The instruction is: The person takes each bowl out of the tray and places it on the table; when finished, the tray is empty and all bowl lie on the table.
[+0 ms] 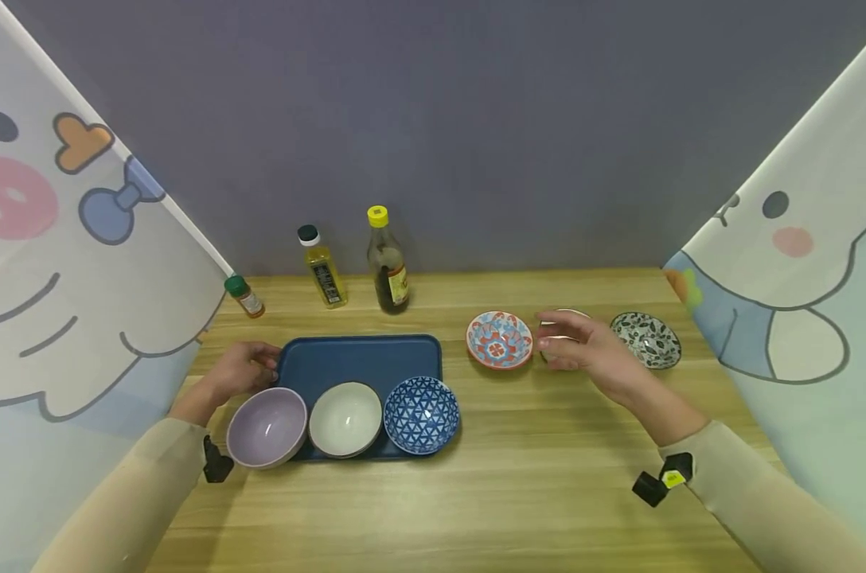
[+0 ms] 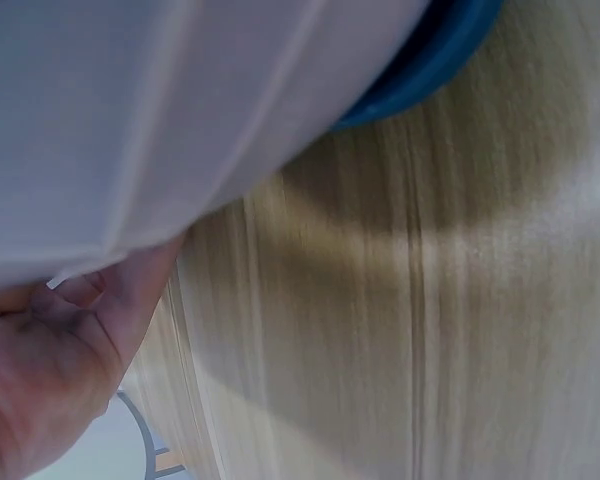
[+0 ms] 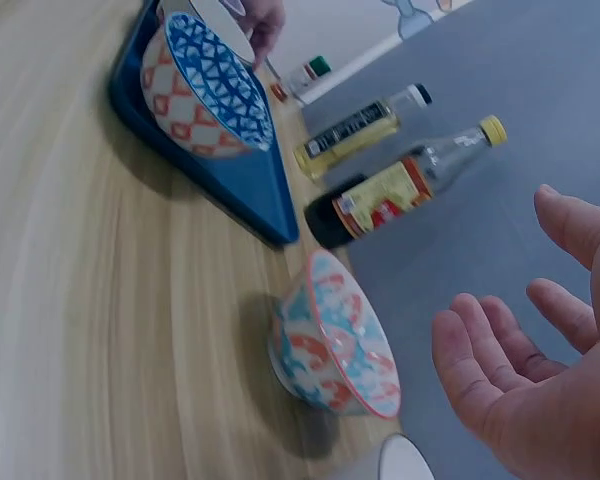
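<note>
My right hand (image 1: 583, 350) hovers over a white bowl (image 1: 571, 312) and hides most of it. Its fingers are spread and hold nothing, as the right wrist view also shows for this hand (image 3: 540, 370). Left of it stands an orange-and-blue patterned bowl (image 1: 500, 341); to the right, a bowl with black leaf patterns (image 1: 646, 341). My left hand (image 1: 243, 370) is at the left edge of a dark blue tray (image 1: 361, 358), fingers loosely bent, just behind a purple bowl (image 1: 267, 428). Along the tray's front sit that bowl, a cream bowl (image 1: 345, 419) and a blue triangle-patterned bowl (image 1: 422, 415).
At the back of the wooden table (image 1: 476, 509) stand a small green-capped jar (image 1: 245, 297), a bottle of yellow oil (image 1: 323, 270) and a dark sauce bottle (image 1: 388, 267) with a yellow cap. A grey wall (image 1: 519, 135) rises behind them, with cartoon-printed sheets on both sides.
</note>
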Demonstrator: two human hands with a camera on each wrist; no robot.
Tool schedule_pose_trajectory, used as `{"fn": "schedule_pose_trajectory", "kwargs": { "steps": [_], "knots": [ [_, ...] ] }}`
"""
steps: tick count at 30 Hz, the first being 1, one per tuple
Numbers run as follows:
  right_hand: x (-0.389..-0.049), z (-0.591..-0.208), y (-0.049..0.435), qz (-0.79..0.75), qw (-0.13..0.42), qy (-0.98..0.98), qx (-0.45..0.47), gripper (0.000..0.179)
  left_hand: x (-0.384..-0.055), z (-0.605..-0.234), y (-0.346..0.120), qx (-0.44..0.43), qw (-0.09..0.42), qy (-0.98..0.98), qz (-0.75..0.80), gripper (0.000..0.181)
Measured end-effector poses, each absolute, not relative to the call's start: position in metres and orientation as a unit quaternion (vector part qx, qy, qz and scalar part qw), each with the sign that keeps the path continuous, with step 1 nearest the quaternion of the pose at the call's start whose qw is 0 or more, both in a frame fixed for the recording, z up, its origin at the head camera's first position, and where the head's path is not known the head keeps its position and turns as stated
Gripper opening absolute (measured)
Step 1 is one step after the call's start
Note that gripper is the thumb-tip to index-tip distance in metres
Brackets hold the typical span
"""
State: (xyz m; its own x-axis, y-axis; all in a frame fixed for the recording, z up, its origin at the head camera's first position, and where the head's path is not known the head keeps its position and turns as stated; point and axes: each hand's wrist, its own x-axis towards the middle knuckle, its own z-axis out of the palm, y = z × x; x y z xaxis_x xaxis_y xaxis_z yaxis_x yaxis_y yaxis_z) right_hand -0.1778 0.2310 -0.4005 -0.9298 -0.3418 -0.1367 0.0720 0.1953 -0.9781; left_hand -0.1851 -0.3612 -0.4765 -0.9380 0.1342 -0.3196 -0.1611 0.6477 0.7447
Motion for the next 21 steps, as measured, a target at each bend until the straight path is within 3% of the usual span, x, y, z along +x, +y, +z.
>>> {"fn": "schedule_pose_trajectory", "kwargs": {
  "steps": [10,21],
  "knots": [
    [-0.168,-0.423,0.198,-0.626,0.180,0.751,-0.109,0.056,-0.185,-0.475,-0.358,-0.014,0.168,0.894,0.415,0.053],
    [-0.157,-0.452,0.161,-0.636,0.233,0.725,-0.125,0.061,-0.185,-0.479,-0.359,-0.009,0.160,0.898,0.409,0.052]
  ]
}}
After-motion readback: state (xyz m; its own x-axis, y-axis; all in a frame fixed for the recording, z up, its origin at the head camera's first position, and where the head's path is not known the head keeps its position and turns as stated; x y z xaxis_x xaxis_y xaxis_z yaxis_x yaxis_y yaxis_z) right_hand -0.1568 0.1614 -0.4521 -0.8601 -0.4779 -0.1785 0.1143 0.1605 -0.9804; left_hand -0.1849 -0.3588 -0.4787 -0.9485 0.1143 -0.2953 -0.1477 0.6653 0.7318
